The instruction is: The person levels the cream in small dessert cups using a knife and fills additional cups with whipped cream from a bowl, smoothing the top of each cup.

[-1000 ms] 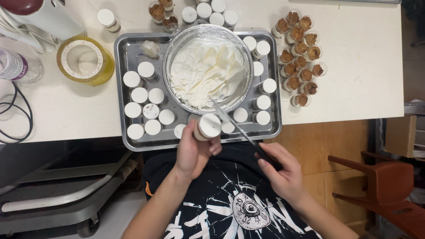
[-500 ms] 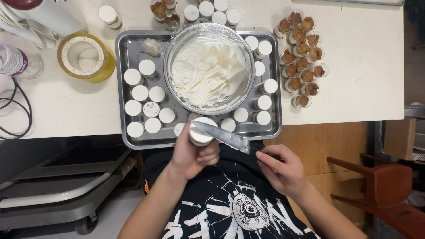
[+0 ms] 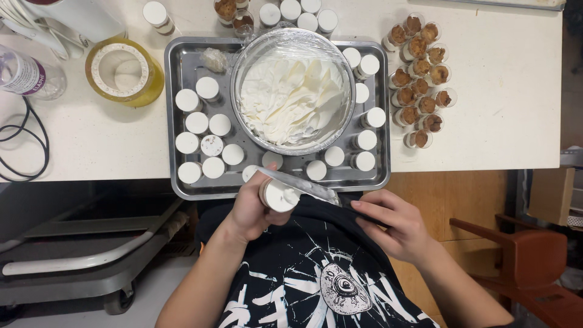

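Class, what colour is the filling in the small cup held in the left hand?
White, like cream; the small cup shows best in the head view.

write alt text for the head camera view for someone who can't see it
Seen from above, a person's left hand holds a small cream-filled cup while the right hand draws a knife flat across its top. Beyond, a metal tray on a white counter holds a bowl of whipped cream ringed by filled cups.
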